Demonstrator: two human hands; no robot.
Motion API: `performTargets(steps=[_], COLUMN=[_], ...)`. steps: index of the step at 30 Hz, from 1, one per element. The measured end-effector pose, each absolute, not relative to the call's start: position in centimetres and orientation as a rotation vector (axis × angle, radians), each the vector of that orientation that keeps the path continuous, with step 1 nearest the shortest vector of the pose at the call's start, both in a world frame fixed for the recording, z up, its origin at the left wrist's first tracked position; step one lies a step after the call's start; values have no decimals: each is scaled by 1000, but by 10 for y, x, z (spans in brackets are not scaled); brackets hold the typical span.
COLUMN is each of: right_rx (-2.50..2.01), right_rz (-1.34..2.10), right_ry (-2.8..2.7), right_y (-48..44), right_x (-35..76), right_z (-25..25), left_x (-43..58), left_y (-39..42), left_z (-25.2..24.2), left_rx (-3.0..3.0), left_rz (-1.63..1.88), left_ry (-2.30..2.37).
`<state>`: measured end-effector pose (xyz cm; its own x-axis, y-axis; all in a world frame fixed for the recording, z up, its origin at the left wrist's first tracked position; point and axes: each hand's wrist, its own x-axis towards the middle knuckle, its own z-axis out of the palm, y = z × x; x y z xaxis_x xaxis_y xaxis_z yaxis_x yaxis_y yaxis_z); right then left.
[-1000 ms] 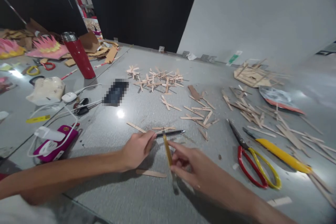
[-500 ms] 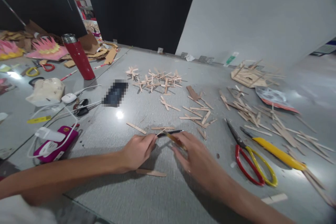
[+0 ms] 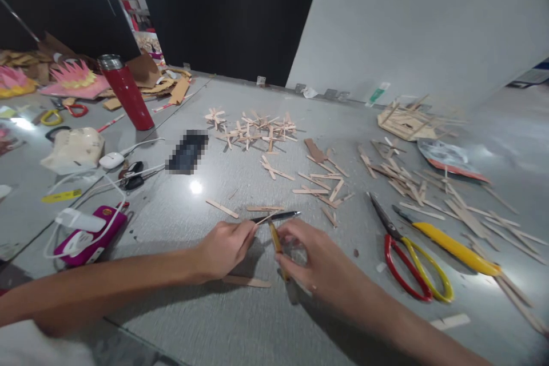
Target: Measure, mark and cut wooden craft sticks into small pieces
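Observation:
My left hand (image 3: pixel 225 247) rests on the grey table (image 3: pixel 257 320) with its fingers pinched on a thin wooden stick (image 3: pixel 262 219). My right hand (image 3: pixel 315 266) is closed around a yellow-brown glue tube (image 3: pixel 275 238), whose tip points at that stick. A black pen (image 3: pixel 277 217) lies on the table just beyond both hands. One flat craft stick (image 3: pixel 246 282) lies under my left wrist, and another (image 3: pixel 222 208) lies a little further out.
Red-and-yellow scissors (image 3: pixel 412 263) and a yellow knife (image 3: pixel 454 249) lie to the right. Heaps of craft sticks (image 3: pixel 257 128) spread across the middle and right. On the left are a red flask (image 3: pixel 126 93), a phone (image 3: pixel 187 152), a magenta case with cables (image 3: pixel 88 231) and keys (image 3: pixel 132 174).
My right hand swung the glue tube down flat toward the stick, then tilted it more upright again beside my left fingertips. My left hand has stayed in place.

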<state>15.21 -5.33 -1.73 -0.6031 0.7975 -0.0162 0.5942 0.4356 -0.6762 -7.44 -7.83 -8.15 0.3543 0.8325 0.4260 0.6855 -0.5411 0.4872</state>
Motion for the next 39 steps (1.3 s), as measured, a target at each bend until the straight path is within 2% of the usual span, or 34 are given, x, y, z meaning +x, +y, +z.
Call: performTargets(steps=[4,8,13,19,25,27,33,39], right_rx=[-1181,-1268,-1129,-1286,-1194,-1193,-1117,-1282], right_rz=[888,473,758,522,1118,1211,743,975], right_ry=[-2456,-2510,-2572,-2598,-2507,-2441,-2521,-2515], right_y=[-52,-52,-59,-49,-62,-63,-38,-58], right_x=[153,155,154,164,150,148,169,152], right_z=[-21,-25,-24,-16,-11,-12,-16,-17], left_x=[-75,-76,-75,-74,-73,-73,-73,-73], left_y=[-78,-78,-79,-78,-79,-80,-77,-76], left_z=[-81,-81,-82,-83,-81,-80,-76,-73], left_rx=[2395,2397,2383,2327,2150,2103,2047,2009], left_rz=[948,947,931,973,994,949,860,847], left_ry=[1371,1380,1387,1420,1492,1506,1535,1502])
